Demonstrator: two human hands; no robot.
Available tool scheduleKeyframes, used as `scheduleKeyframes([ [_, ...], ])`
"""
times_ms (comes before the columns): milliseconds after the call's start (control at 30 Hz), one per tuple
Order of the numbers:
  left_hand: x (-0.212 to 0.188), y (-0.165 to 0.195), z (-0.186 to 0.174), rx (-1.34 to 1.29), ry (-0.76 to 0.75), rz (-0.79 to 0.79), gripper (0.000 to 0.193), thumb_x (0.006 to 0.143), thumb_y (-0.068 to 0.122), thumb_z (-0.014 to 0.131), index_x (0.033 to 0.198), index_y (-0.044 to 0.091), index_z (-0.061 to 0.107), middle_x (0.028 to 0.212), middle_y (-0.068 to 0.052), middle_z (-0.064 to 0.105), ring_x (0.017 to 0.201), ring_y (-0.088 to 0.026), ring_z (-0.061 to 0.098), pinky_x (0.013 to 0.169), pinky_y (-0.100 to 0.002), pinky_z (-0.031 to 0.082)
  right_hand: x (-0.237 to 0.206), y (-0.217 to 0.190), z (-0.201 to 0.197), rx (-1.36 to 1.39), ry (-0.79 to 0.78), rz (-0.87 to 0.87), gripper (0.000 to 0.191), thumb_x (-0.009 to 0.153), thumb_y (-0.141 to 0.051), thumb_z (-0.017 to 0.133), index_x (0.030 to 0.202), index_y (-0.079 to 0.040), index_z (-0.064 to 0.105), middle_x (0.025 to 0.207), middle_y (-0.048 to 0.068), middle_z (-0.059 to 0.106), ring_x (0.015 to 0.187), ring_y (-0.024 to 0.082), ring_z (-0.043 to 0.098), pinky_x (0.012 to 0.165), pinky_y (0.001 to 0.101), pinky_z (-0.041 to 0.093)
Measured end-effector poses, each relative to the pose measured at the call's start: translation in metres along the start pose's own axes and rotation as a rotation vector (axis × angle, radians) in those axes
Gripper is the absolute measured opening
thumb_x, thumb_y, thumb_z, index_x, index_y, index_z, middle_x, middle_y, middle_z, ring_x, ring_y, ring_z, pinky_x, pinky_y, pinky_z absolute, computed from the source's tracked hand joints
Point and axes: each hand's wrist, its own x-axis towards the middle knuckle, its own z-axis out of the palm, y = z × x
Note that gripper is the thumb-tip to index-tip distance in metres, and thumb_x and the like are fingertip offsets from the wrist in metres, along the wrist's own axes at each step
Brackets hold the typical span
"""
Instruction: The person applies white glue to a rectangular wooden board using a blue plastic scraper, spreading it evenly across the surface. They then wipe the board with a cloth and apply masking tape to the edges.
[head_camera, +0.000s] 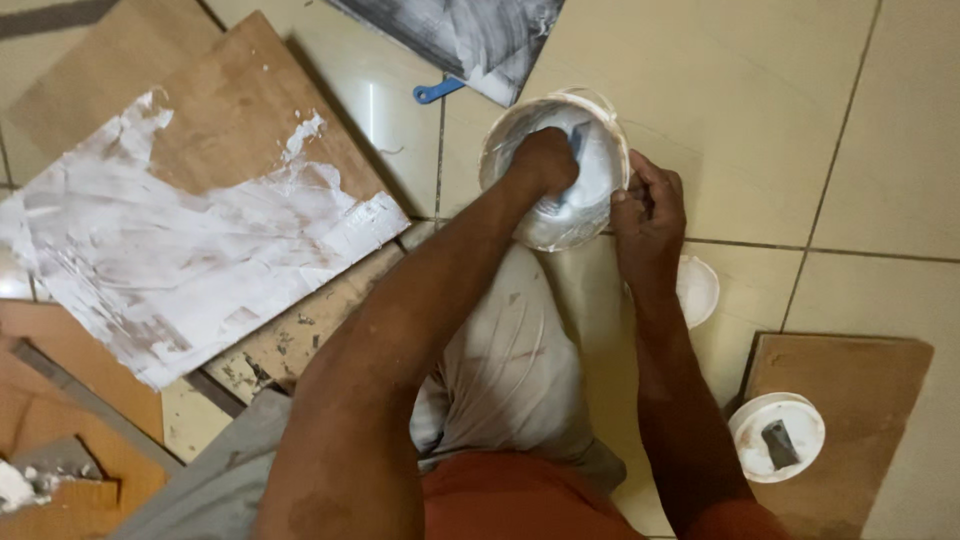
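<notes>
A white plastic bucket (507, 139) smeared inside with white paste stands on the tiled floor in front of my knee. My left hand (545, 160) is down inside it, fingers closed around a blue-handled scraper (578, 138) whose blade is hidden in the paste. My right hand (650, 212) grips the bucket's right rim. A wooden board (190, 250) partly coated with white paste lies flat to the left.
A blue-handled tool (435, 92) lies beside a dark smeared panel (470, 35) at the top. A white lid (699, 291) sits under my right wrist. A small white tub (777, 437) rests on a bare wooden board (860, 390) at lower right. More boards lie at far left.
</notes>
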Motion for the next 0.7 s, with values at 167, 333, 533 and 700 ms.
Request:
scheduleKeyframes([
  [167, -0.003, 0.006, -0.005, -0.418, -0.089, -0.229, 0.031, 0.071, 0.017, 0.072, 0.093, -0.005, 0.074, 0.1, -0.025, 0.076, 0.094, -0.033, 0.078, 0.082, -0.04, 0.061, 0.001, -0.001, 0.003, 0.011, -0.031, -0.007, 0.043, 0.099, 0.003, 0.062, 0.142, 0.0, 0.06, 0.117, 0.004, 0.052, 0.104, 0.012, 0.054, 0.094, 0.0266, 0.049],
  [333, -0.037, 0.011, -0.025, -0.584, -0.031, -0.27, 0.032, 0.072, 0.017, 0.072, 0.093, -0.008, 0.076, 0.093, -0.025, 0.078, 0.084, -0.034, 0.079, 0.076, -0.041, 0.061, 0.01, -0.004, 0.004, -0.005, 0.003, 0.038, 0.041, 0.099, 0.002, 0.064, 0.139, 0.001, 0.061, 0.114, 0.003, 0.055, 0.1, 0.011, 0.054, 0.09, 0.0262, 0.05],
  [533, -0.104, 0.02, -0.052, -0.557, 0.332, -0.064, 0.028, 0.077, 0.015, 0.078, 0.097, -0.003, 0.071, 0.083, -0.015, 0.073, 0.073, -0.022, 0.069, 0.069, -0.035, 0.056, 0.021, 0.016, -0.008, 0.253, 0.088, 0.272, 0.033, 0.105, -0.01, 0.059, 0.136, -0.001, 0.061, 0.102, -0.002, 0.06, 0.083, 0.005, 0.053, 0.072, 0.0221, 0.048],
  [700, -0.152, 0.016, -0.098, -0.959, 0.307, -0.004, 0.019, 0.087, 0.014, 0.076, 0.095, 0.0, 0.066, 0.073, -0.003, 0.066, 0.061, -0.013, 0.062, 0.056, -0.029, 0.051, 0.028, 0.056, -0.028, 0.222, 0.104, 0.293, 0.034, 0.105, -0.013, 0.056, 0.135, 0.0, 0.063, 0.106, 0.002, 0.063, 0.085, 0.009, 0.053, 0.073, 0.025, 0.047],
])
